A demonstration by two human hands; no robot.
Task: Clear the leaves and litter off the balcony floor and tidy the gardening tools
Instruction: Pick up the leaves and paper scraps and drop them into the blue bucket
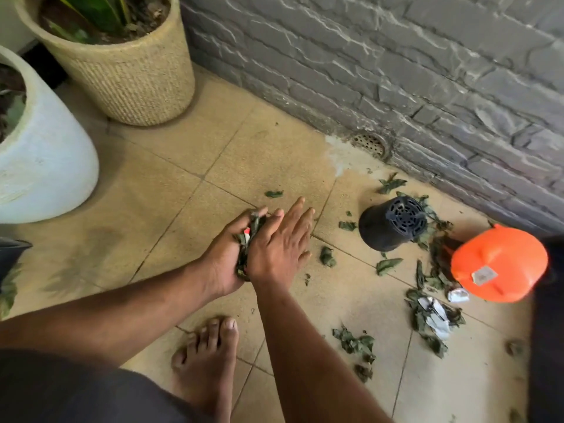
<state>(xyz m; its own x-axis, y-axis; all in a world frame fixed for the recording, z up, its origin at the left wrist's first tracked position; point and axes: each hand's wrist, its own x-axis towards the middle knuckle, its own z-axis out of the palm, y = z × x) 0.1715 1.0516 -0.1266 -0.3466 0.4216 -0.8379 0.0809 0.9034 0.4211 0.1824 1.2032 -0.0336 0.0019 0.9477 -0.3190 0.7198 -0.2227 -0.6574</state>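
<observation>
My left hand point(224, 254) curls around a bunch of leaves and litter point(248, 239), with a bit of red and white wrapper among them. My right hand point(282, 242) lies flat against that bunch with straight fingers, pressing it into the left palm. Loose green leaves point(387, 265) lie scattered over the tan floor tiles to the right. White crumpled paper point(436, 315) sits among a leaf pile at lower right. A small black plastic pot point(390, 224) lies on its side near the wall. An orange plastic container point(500, 262) lies tipped beside it.
A woven beige planter point(128, 77) and a white pot point(45, 166) stand at the upper left. A grey stone wall point(396, 71) runs along the right, with a floor drain point(370, 143) at its base. My bare foot point(207, 358) stands on the tiles below the hands.
</observation>
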